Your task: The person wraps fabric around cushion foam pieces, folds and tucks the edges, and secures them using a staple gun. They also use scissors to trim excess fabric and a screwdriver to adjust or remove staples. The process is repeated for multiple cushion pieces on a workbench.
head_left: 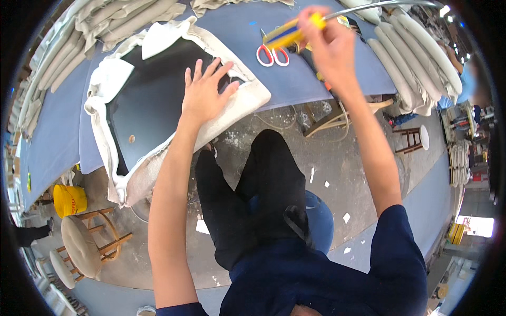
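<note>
My left hand (204,95), fingers spread, lies on an upholstered seat panel. The panel has a black board (153,95), with white padding (163,38) and beige fabric (240,97) folded around its edges. Its near edge overhangs the table. At the upper right, my raised right hand (331,45) is closed around the yellow and blue handle of a screwdriver (287,38). The long metal shank extends to the right and looks curved near the picture's rim; motion smears the hand a little. Scissors with red and white handles (272,56) lie on the table beneath the screwdriver handle.
Beige padded pieces are stacked on the blue-grey table (311,84) at far left and right (416,63). Below stand a yellow bucket (69,200), a padded chair (80,245) and a small stool (414,139). A person (466,84) is at the right edge. Scraps litter the floor.
</note>
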The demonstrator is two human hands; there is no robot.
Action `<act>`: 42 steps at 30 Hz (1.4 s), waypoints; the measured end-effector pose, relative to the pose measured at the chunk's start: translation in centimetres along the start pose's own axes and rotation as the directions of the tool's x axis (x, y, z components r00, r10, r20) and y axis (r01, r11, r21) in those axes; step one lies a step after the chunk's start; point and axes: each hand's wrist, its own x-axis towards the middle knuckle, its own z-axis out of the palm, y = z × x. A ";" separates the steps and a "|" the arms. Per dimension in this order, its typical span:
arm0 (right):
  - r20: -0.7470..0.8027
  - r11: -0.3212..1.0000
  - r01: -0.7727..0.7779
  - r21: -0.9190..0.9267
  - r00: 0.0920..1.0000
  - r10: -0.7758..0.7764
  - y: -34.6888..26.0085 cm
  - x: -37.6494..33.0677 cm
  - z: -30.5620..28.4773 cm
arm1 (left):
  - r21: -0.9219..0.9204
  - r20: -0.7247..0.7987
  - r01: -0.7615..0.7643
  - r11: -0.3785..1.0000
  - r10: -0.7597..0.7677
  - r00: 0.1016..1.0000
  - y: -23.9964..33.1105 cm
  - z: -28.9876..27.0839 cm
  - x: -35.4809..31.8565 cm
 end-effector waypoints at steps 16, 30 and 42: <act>0.190 0.996 0.064 -0.067 0.981 -0.050 5.9 -6.4 4.4 | -0.024 -0.004 -0.078 0.997 0.078 0.997 0.0 0.1 -0.4; -0.104 0.870 -0.461 -0.176 0.887 0.449 16.6 -6.5 6.1 | -0.152 0.140 -0.328 0.933 0.348 0.927 6.2 -0.6 1.0; -0.095 0.880 -0.427 -0.208 0.904 0.417 16.5 -6.8 6.1 | -0.250 0.266 -0.252 0.935 0.316 0.911 10.0 2.6 3.8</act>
